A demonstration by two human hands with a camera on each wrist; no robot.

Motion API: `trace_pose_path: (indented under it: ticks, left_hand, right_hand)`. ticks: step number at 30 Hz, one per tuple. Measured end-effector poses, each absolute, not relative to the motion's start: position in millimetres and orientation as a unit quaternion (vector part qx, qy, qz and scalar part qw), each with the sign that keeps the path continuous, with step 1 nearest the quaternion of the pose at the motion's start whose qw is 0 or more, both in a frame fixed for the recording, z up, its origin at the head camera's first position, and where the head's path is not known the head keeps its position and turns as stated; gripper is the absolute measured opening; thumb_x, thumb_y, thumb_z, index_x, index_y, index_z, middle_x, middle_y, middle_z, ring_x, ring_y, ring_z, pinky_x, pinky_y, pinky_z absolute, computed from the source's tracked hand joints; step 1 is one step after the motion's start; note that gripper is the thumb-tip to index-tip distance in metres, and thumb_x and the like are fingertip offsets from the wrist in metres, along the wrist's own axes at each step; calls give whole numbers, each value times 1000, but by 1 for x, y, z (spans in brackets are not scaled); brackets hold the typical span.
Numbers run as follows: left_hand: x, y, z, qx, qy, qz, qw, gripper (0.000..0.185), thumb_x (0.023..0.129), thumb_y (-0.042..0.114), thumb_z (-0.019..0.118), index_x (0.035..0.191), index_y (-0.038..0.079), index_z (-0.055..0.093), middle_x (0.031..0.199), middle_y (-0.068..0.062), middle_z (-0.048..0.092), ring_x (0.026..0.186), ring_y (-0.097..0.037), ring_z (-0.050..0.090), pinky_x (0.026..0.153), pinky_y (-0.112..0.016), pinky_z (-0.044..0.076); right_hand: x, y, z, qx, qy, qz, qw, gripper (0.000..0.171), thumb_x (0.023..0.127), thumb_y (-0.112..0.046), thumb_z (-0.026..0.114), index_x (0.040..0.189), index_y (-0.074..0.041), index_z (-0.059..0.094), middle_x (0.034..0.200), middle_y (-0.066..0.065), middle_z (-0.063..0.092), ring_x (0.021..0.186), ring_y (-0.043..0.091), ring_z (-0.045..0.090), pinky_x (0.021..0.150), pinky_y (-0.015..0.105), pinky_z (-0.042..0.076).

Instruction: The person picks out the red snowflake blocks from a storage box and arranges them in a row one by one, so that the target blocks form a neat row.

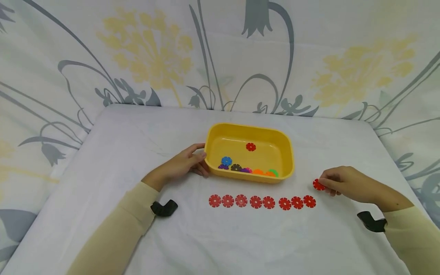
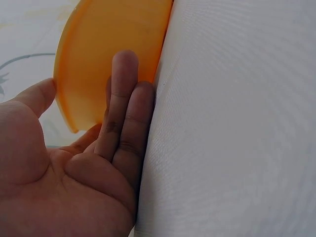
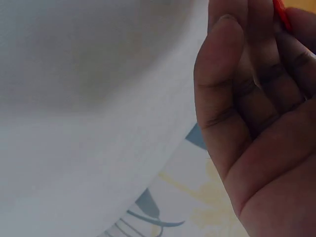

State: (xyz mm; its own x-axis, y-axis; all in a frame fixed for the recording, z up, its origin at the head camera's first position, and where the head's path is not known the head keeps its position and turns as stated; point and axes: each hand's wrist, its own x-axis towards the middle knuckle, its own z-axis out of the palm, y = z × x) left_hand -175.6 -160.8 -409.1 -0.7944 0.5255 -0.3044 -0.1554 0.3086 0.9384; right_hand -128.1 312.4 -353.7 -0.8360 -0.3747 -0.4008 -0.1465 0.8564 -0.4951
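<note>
My right hand pinches a red snowflake disc between thumb and fingertips, just beyond the right end of a row of matching red discs on the cloth. In the right wrist view, a sliver of the red disc shows at the fingertips. On the other side, my left hand rests against the left end of a yellow plastic basin. The left wrist view has the thumb at the basin's rim and fairly straight fingers along its outer wall.
Inside the basin lie one red disc and, along the near wall, a blue disc, a black disc and several purple, pink, orange and green ones. A white cloth covers the table; a flower-patterned curtain hangs behind.
</note>
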Motion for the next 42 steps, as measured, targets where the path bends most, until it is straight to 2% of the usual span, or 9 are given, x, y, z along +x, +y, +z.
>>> trace_pose_path:
  ticks: [4,9,27,32,37,42]
  left_hand:
    - [-176,-161,-408,119,754,575,294,59,107,42,42,158,20,22,109,-16,71,96,-24,72,96,-34,57]
    - [-175,-163,-408,111,757,574,292,58,107,42,42,157,21,23,109,-15,71,97,-24,72,96,-34,57]
    - [-173,-162,-408,118,754,575,295,59,106,44,42,157,20,23,110,-15,71,97,-23,71,96,-33,57]
    - [-172,-162,-408,121,754,575,293,61,106,45,43,157,19,23,109,-15,71,97,-23,71,96,-34,57]
    - [-173,-162,-410,119,753,575,297,59,107,43,42,157,19,24,110,-16,71,96,-23,71,96,-34,57]
    - [-174,-161,-412,122,754,576,290,60,106,44,43,157,19,24,109,-15,71,96,-23,71,95,-33,57]
  right_hand:
    - [-126,322,-360,-139,919,-236,283,17,97,-23,65,84,-13,66,66,-4,57,60,6,53,56,21,45]
    - [-128,324,-366,-126,897,-273,325,20,95,-23,68,82,-9,63,63,-1,57,56,9,55,53,22,46]
    - [-129,323,-378,-94,912,-250,313,23,88,-27,76,92,-9,60,67,1,61,61,16,58,55,24,49]
    - [-133,312,-372,-119,936,-210,258,20,87,-27,76,88,-14,61,66,-3,56,62,12,52,54,21,44]
    - [-137,287,-360,-155,958,-194,142,16,91,-25,74,85,-14,63,67,-4,52,64,11,48,54,19,42]
    - [-144,252,-350,-179,959,-214,54,13,95,-24,70,92,-12,67,74,-3,60,70,13,51,58,19,45]
